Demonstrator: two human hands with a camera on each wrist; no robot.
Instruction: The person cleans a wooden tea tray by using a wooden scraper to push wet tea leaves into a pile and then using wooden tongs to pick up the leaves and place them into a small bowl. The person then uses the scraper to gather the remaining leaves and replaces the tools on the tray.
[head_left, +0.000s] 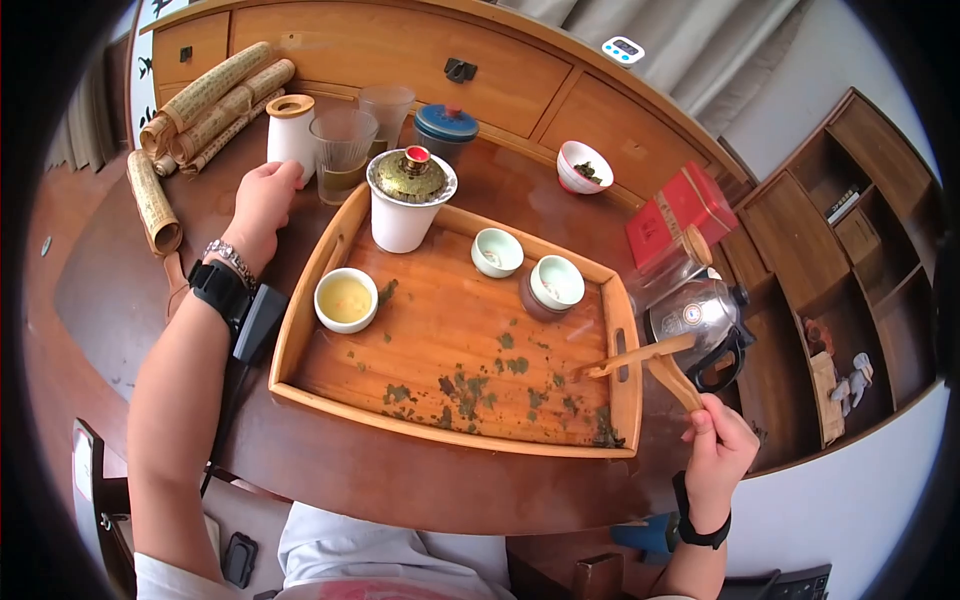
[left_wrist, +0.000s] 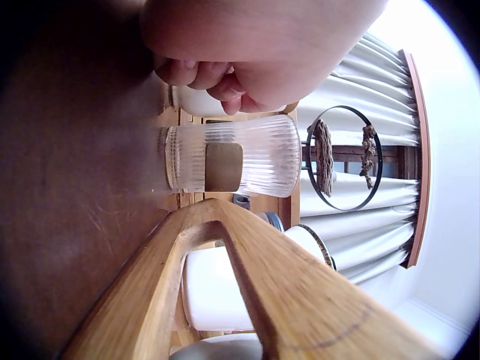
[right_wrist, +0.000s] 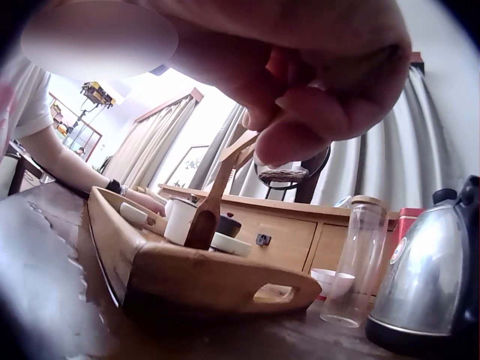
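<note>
Facing a row of wooden drawers (head_left: 390,50) across a dark table (head_left: 350,472), with rolled scrolls (head_left: 225,110) lying at the far left and a pale curtain (head_left: 680,50) hanging behind. Leaning, by the look of it, toward a few mishaps around the wooden tray (head_left: 430,312): perhaps flicking the dark loose leaves (head_left: 465,392) over its edge through too brisk a stroke, or dropping the wooden tool (head_left: 640,355) through a slackening pinch. Risking also a bump against the kettle (head_left: 690,310) or the tall glass canister (right_wrist: 356,259), near the tray's right end, through swinging too wide. Possibly jolting the tray through pressing too hard, and so spilling from the filled white cup (head_left: 346,326) or toppling the raised one of two small cups (head_left: 497,252) (head_left: 558,284). Endangering, on the other side, the white jar (head_left: 290,140) and the ribbed glass (head_left: 343,160) through a careless nudge. Gripping the tool's near end with the right hand (head_left: 720,445), pressing thumb and bent fingers close together around it; pointing the far end over the tray's right end, leaving contact with leaves or wood impossible to tell. Curling the left hand's (head_left: 265,205) fingers inward, apparently grasping nothing, just beside the white jar; showing no certain touch there.
</note>
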